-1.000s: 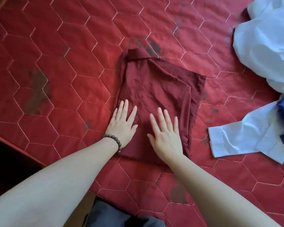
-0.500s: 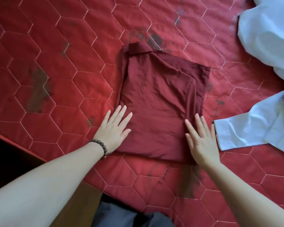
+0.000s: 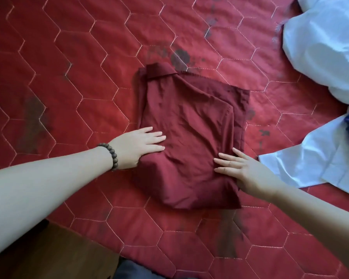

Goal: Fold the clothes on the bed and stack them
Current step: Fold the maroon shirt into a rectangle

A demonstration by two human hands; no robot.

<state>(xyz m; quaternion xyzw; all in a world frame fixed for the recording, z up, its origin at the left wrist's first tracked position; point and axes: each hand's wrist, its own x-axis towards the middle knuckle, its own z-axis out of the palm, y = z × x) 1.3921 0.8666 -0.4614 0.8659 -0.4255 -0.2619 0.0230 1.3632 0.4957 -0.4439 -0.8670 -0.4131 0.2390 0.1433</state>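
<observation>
Both flat hands [image 3: 137, 147] press maroon shirt [image 3: 189, 137]

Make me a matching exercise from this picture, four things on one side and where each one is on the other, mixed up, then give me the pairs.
Things:
1. maroon shirt
2. bead bracelet
3. white garment
4. right hand

Places:
A. bunched at the top right of the bedspread
B. flat on the shirt's near right corner
C. folded, in the middle of the bed
D. round the wrist of the left hand

Pairs: 1-C, 2-D, 3-A, 4-B
</observation>
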